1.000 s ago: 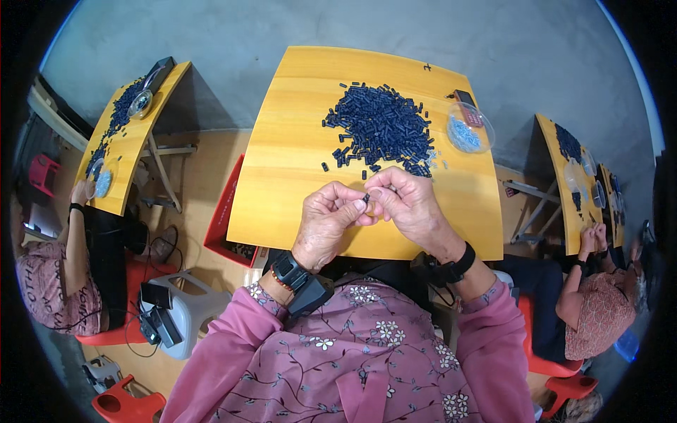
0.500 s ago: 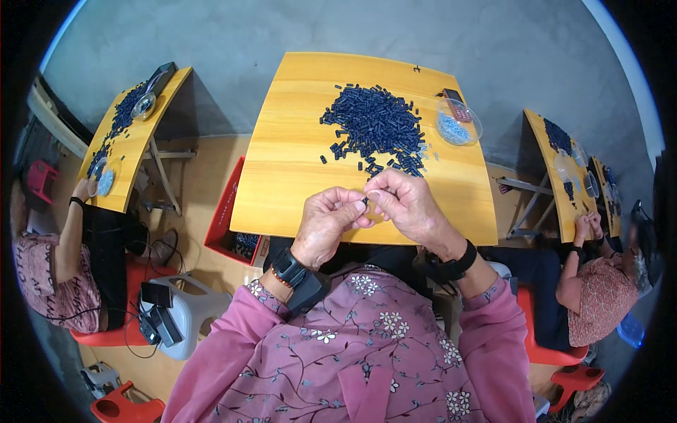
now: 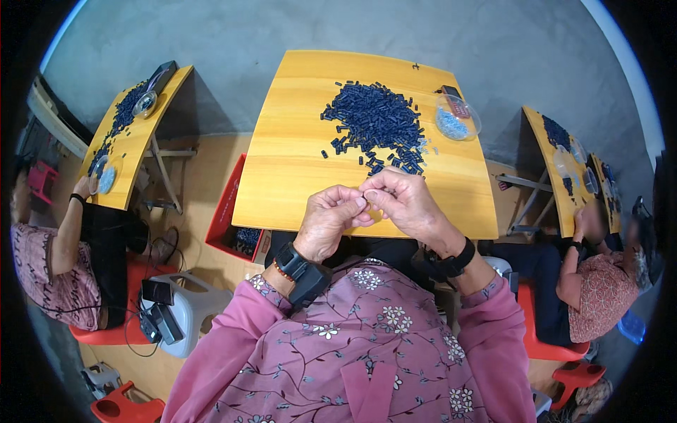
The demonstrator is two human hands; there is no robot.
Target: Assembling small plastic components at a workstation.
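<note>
My left hand [image 3: 328, 220] and my right hand [image 3: 407, 208] meet fingertip to fingertip over the near edge of the yellow wooden table [image 3: 282, 162]. Both are closed in a pinch. A small dark piece seems to sit at the left thumb and finger, but the fingers hide nearly all of it. What the right fingertips grip is hidden. Just beyond the hands lies a heap of small black plastic pieces [image 3: 370, 116], short and tube-like. Tiny clear or pale-blue bits [image 3: 425, 146] are scattered at its right edge. Farther right stands a clear round bowl [image 3: 474, 131] with light-blue small parts [image 3: 450, 125].
A dark device with a red face [image 3: 457, 106] stands behind the bowl. On the floor left of the table is a red box [image 3: 224, 208] holding more black pieces. People sit at side tables [image 3: 173, 92] left and right; a grey stool [image 3: 190, 310] carries electronic devices.
My hands stay pinched together in nearly the same spot. The dark piece that showed at the left fingertips is now mostly covered. The view has shifted slightly.
</note>
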